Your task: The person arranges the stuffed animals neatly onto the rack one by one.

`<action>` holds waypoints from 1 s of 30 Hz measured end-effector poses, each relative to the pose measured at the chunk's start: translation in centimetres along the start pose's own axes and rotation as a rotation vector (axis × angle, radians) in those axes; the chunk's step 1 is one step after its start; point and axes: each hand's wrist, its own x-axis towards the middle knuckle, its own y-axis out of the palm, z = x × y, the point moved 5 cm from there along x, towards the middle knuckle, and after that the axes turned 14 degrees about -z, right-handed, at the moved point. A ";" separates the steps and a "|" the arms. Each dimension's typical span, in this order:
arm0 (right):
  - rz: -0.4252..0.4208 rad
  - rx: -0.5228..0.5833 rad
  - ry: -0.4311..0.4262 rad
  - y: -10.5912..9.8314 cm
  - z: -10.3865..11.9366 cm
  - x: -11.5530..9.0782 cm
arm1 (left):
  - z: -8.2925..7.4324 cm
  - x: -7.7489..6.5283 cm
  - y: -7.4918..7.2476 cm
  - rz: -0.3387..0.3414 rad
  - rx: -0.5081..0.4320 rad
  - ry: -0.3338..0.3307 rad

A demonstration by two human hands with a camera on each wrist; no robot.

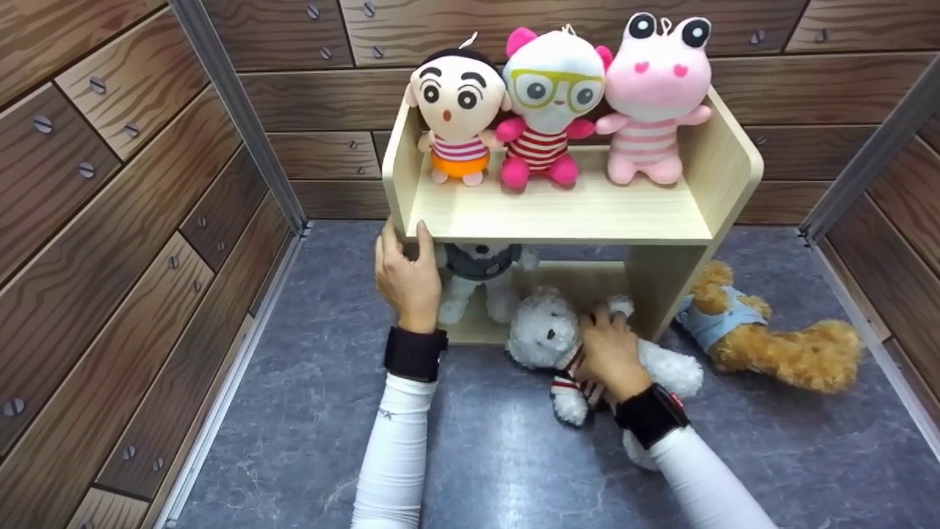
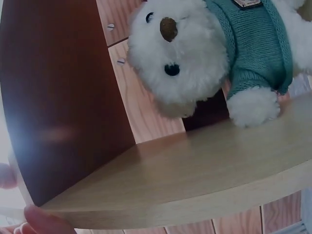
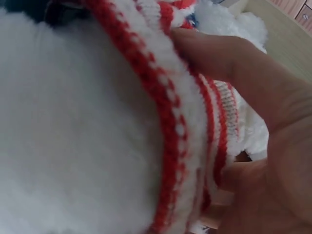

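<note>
My left hand (image 1: 411,283) grips the left front corner of a small pale wooden shelf (image 1: 565,220), thumb on the front edge and fingers along the outer side. Fingertips (image 2: 46,219) at that corner show in the left wrist view. With my right hand (image 1: 613,353) I hold a white plush bear (image 1: 543,330) by its red-and-white striped knit top (image 3: 170,112). The bear lies tilted at the front of the lower compartment, head to the left. Inside that compartment, on the left, a white plush dog in a teal sweater (image 2: 258,44) sits upright, its head hidden from above.
On the upper shelf sit a boy doll (image 1: 459,110), a panda plush with glasses (image 1: 547,103) and a pink frog-like plush (image 1: 650,95). A brown plush in a blue top (image 1: 786,353) lies on the grey floor to the right. Wood-patterned walls (image 1: 132,220) enclose the space.
</note>
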 end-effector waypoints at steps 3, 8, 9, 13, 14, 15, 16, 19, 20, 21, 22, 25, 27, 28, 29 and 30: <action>-0.002 -0.002 0.000 0.1 -0.1 0.1 | 0.2 0.2 0.1 0.003 -0.011 0.000; 0.005 -0.025 0.002 0.4 -0.2 0.2 | 0.3 0.4 0.0 0.000 -0.034 0.004; 0.003 -0.033 0.002 0.4 -0.3 0.2 | 0.4 0.4 -0.1 -0.002 -0.037 0.005; -0.027 -0.041 0.006 0.3 -0.4 0.2 | 0.4 0.4 -0.2 -0.010 -0.040 0.011; -0.042 -0.037 0.007 0.2 -0.4 0.1 | 0.5 0.4 -0.3 -0.012 -0.042 0.013; -0.054 -0.032 0.006 0.1 -0.5 0.1 | 0.5 0.4 -0.3 -0.014 -0.042 0.014; -0.068 -0.025 0.006 0.0 -0.5 0.1 | 0.5 0.5 -0.3 -0.016 -0.044 0.014; -0.092 0.004 0.027 -0.2 -0.7 0.0 | 0.5 0.6 -0.3 -0.016 -0.044 0.010; -0.097 0.014 0.039 -0.3 -0.8 0.0 | 0.5 0.6 -0.3 -0.016 -0.043 0.009; -0.103 0.025 0.052 -0.3 -0.9 0.0 | 0.5 0.6 -0.3 -0.016 -0.042 0.008; -0.107 0.038 0.069 -0.4 -1.0 0.1 | 0.5 0.5 -0.3 -0.016 -0.041 0.008; -0.130 0.086 0.127 -0.7 -1.3 0.2 | 0.6 0.5 -0.3 -0.016 -0.045 0.010; -0.156 0.123 0.168 -0.9 -1.5 0.3 | 0.6 0.4 -0.2 -0.015 -0.049 0.010; -0.169 0.142 0.190 -1.0 -1.7 0.5 | 0.6 0.4 -0.2 -0.015 -0.050 0.008; -0.183 0.161 0.213 -1.0 -1.8 0.6 | 0.6 0.3 -0.2 -0.013 -0.051 0.006; -0.195 0.179 0.235 -1.1 -1.9 0.7 | 0.6 0.3 -0.2 -0.011 -0.053 0.002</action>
